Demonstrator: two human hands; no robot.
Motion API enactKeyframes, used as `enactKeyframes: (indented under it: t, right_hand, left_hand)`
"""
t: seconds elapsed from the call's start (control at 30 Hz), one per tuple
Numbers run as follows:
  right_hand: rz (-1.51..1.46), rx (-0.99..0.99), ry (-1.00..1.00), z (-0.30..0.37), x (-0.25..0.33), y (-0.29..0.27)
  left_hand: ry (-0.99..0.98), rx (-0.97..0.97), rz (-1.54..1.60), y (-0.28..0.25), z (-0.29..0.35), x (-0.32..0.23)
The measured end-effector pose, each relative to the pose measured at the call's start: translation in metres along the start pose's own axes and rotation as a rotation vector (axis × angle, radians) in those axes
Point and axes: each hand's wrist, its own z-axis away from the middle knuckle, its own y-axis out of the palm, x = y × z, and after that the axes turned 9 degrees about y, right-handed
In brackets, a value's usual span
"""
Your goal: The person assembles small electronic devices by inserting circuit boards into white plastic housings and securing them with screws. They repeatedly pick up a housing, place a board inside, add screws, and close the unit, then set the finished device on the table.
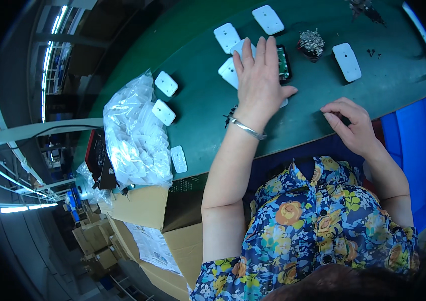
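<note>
My left hand [260, 83] is stretched out, fingers extended and thumb apart, over a group of white plastic covers [228, 71] on the green table. It partly hides a black-framed housing with a green circuit board [283, 63] at its right side; whether it touches these cannot be told. Nearer me, my right hand [352, 123] is curled above the table's front edge, thumb and forefinger close together. Anything between those fingertips is too small to make out. A cup heaped with small pale pins or wires [312, 44] stands right of the board.
Other white covers [347, 62] lie on the green table [200, 110]. At the left, a clear bag [137, 135] is full of white parts. Small black pieces [230, 116] lie beside my left wrist. An opened cardboard box [185, 248] and a blue bin [418, 150] are below the edge.
</note>
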Motion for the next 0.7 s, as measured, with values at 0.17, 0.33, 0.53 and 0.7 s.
enactKeyframes:
  t: [0.17,0.33,0.53,0.7]
  right_hand:
    - [-0.055,0.024,0.023,0.004,0.001,0.001]
    - [-0.129,0.067,0.047,0.002,0.0,0.0]
    - [-0.516,0.061,0.197,0.006,0.01,0.015]
    - [-0.219,-0.189,0.02,0.009,0.002,-0.019]
  left_hand:
    - [0.078,0.079,0.072,-0.004,-0.006,0.012]
    - [0.116,0.02,0.178,-0.015,-0.006,0.003]
    - [0.142,0.03,0.293,-0.038,0.032,-0.037]
    - [0.054,0.109,0.289,-0.038,0.064,-0.047]
